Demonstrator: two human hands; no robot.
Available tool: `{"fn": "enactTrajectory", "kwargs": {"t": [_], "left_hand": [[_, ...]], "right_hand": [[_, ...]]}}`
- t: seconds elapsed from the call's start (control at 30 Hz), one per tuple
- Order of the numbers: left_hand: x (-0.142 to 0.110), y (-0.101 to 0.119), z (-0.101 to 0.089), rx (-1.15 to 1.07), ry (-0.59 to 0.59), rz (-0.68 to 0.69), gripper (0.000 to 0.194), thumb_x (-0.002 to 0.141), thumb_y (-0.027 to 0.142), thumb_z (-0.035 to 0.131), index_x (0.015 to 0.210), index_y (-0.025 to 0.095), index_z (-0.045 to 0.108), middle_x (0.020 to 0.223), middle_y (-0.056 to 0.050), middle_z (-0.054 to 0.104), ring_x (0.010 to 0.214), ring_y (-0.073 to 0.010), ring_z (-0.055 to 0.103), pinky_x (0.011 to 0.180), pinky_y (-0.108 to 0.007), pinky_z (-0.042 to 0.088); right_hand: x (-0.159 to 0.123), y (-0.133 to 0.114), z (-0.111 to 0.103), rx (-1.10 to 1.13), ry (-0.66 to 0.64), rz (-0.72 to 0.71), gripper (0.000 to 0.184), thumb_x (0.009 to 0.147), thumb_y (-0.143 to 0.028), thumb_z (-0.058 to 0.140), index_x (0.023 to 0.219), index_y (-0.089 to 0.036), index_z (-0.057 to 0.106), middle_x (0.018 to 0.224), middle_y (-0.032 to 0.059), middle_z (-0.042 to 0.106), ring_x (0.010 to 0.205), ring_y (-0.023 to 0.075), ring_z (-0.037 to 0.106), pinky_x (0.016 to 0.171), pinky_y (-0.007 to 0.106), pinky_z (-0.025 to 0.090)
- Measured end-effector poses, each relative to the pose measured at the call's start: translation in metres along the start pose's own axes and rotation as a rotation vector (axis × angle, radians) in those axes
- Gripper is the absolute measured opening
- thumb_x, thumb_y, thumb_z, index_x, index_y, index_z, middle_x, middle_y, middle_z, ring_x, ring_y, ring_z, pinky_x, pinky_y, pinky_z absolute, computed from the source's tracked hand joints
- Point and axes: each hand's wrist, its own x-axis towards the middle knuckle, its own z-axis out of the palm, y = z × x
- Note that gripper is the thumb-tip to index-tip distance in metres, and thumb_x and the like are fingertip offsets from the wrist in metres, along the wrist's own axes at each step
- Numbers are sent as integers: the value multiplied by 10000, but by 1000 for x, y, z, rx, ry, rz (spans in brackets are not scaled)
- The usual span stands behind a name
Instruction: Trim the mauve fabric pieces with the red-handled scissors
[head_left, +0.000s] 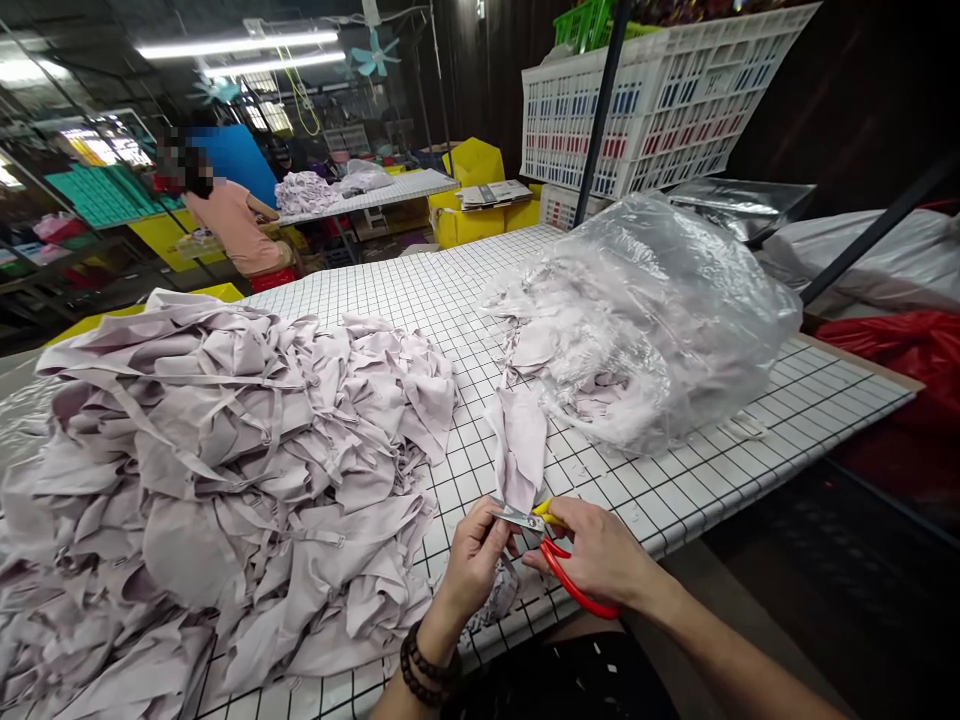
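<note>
Near the table's front edge, my right hand (pixel 604 555) grips a pair of scissors (pixel 574 585) with one red and one yellow handle. The metal blades point left and reach my left hand (pixel 478 550). That hand is closed in a pinch on a pale lilac fabric piece (pixel 519 445), which lies away from me across the table. My fingers hide the part of the cloth at the blade tips. To the left is a large heap of similar pale lilac garments (pixel 247 450) with thin straps. A clear plastic bag (pixel 645 320) with more of them lies to the right.
The table (pixel 480 400) has a white cover with a black grid. Behind it stand white plastic crates (pixel 637 110) and a yellow bag (pixel 472 190). A dark pole (pixel 602 110) rises at the back. A person (pixel 236 230) sits at the far left near another table.
</note>
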Motion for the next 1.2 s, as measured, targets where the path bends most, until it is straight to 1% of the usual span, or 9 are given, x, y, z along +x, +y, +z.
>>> {"fn": "enactTrajectory", "kwargs": {"t": [0.23,0.47,0.6,0.7,0.8,0.9,1.0,1.1,1.2], "left_hand": [[-2,-7,-1,-86,-7,-38,223,929,301,468,839,155,611,838,-14,477,637,-104,565,578,-233,459],[-2,-8,-1,-99,-6,-48,240,923,313,475,832,144,619,832,-16,477,640,-108,567,589,-239,469],[-2,-6,-1,-96,-10,-58,253,917,332,477,822,142,614,826,-20,478,635,-114,558,604,-251,464],[-1,-2,-1,-83,-5,-77,271,914,355,473,809,146,609,799,-20,476,641,-124,534,615,-254,446],[0,3,-1,-59,27,-75,285,913,361,468,776,152,605,771,-23,476,676,-140,505,650,-259,414],[-3,4,-4,-30,68,-51,286,912,353,461,746,162,592,753,-30,479,728,-159,474,707,-272,378],[-11,3,-9,-35,110,-26,306,914,360,437,705,171,553,741,-36,472,750,-178,458,729,-291,357],[-23,5,-15,-48,164,-1,330,916,366,417,648,184,482,718,-37,462,736,-185,439,716,-301,341],[-34,12,-22,-63,222,1,336,915,360,410,623,194,422,689,-27,428,696,-180,408,683,-299,329]], "right_hand": [[1,4,6,-41,32,-6,247,730,-435,628,714,-219,507,683,-27,575,609,136,499,560,238,324],[2,9,9,-66,60,-47,258,739,-435,612,674,-213,498,626,-32,547,568,124,464,537,233,294],[2,12,11,-63,77,-71,312,741,-433,613,606,-207,446,572,-40,496,536,114,415,515,233,260],[3,17,10,15,35,-51,332,737,-427,621,589,-205,423,545,-53,455,517,104,381,500,225,256],[10,28,1,162,-4,12,287,746,-394,616,621,-210,434,554,-65,446,515,99,378,482,206,278],[28,45,-14,205,104,90,200,749,-348,602,680,-217,468,594,-62,497,542,111,432,507,208,331],[60,57,-29,206,222,123,90,760,-289,546,821,-223,537,678,-40,581,583,137,508,549,233,379],[101,57,-37,199,249,65,186,748,-241,510,926,-213,557,771,-11,621,631,152,538,588,252,399],[143,45,-32,210,198,-46,277,732,-243,534,1004,-201,564,877,7,638,683,146,545,644,256,416]]}}
